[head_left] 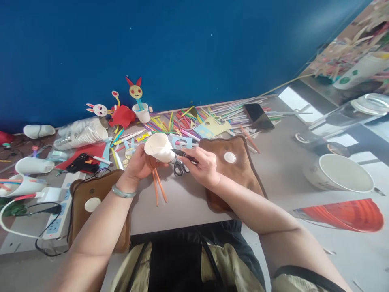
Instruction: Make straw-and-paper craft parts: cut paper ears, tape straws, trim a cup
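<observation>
My left hand (140,164) is closed around a white paper cup (158,147), which is tilted with its open mouth toward me. In my right hand (204,164) is a slim black tool (189,155), its tip touching or very close to the cup's side near the base. The tool's exact kind is hard to make out. Dark-handled scissors (179,168) lie on the table just below. Two orange sticks (158,186) extend downward beneath the cup; their upper ends are hidden by my left hand and the cup.
Brown heating pads (240,174) lie on both sides. Several coloured sticks (170,119), a phone (258,116) and paper figures (135,91) line the back. At left are stacked cups (85,136), a glue gun (82,163) and a power strip (59,219). A bucket (340,174) stands right.
</observation>
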Tool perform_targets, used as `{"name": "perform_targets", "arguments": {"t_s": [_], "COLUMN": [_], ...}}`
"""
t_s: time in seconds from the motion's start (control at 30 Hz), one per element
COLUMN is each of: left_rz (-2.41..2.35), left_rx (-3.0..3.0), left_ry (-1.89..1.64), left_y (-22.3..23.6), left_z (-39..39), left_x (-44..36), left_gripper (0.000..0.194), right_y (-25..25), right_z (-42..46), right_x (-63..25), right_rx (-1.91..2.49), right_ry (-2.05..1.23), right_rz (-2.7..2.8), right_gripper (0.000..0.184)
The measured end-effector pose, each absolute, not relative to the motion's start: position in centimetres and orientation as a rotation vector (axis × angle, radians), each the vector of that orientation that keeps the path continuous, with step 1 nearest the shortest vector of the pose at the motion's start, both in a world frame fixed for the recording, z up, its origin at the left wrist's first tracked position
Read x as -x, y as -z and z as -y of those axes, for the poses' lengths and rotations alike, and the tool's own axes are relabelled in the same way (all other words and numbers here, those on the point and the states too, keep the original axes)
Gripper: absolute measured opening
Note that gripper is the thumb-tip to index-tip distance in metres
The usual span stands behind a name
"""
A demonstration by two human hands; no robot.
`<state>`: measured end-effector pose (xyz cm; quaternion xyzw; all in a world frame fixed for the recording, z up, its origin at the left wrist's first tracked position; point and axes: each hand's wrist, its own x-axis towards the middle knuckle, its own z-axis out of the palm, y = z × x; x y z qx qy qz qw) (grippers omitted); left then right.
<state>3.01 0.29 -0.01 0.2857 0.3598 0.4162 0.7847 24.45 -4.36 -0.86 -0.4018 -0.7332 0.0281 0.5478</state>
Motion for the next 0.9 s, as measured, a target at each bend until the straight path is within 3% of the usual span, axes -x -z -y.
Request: {"name": "perform_targets", "arguments": {"t_s": [0.43,0.9], "left_rz": [-0.799,-0.804], "left_rx": [-0.764,-0.935], "left_ry": [-0.958,-1.176], "left_y": [0.3,0.3], "left_z": [-0.1,0.4], "left_x": [-3.1,-2.8], "left_gripper": [0.04,0.042], "right_y": [1.5,1.9], "right_z": [4.1,3.5], "right_x": [-24.6,-24.6], "right_rx": [1.072,0.988], "right_ry": [-0.117,-0.033], "right_rz": [1.784,1.781], "right_gripper": [0.021,0.013]}}
